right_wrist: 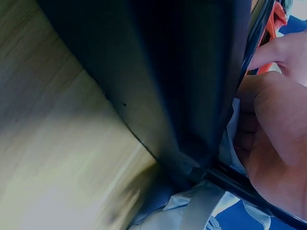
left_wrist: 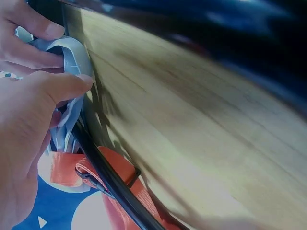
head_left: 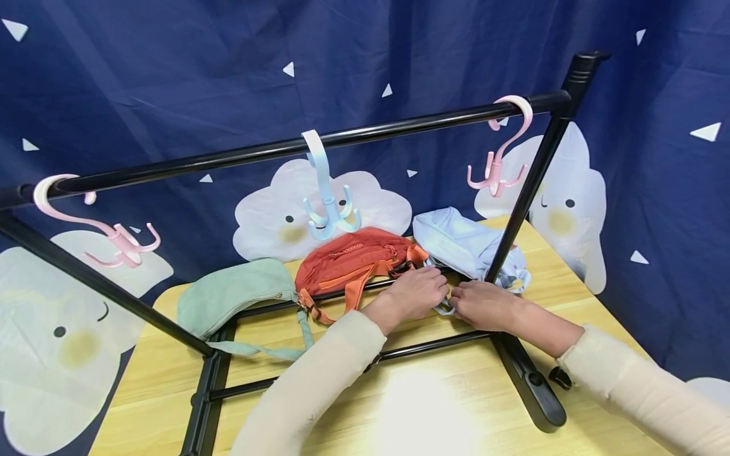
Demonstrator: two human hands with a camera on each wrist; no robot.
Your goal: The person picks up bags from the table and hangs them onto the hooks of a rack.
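A light blue bag (head_left: 456, 237) lies at the back right of the table, behind the rack's right post. My left hand (head_left: 416, 291) pinches its pale blue strap (left_wrist: 79, 60), thumb on top, close to the rack's lower bar (left_wrist: 115, 187). Facing it, my right hand (head_left: 481, 307) also holds the strap, its fingers curled in the right wrist view. The hands are almost touching. Just left of them is a red waist bag (head_left: 348, 256) with an orange strap (head_left: 355, 291). Further left sits a mint green bag (head_left: 245, 288), its strap hanging over the lower bar.
A black rack (head_left: 274, 149) stands on the wooden table (head_left: 433, 405). From its top bar hang a pink hook (head_left: 122, 244) at left, a blue hook (head_left: 327, 212) mid-bar and another pink hook (head_left: 497, 174) at right. A dark blue curtain (head_left: 239, 76) closes the back.
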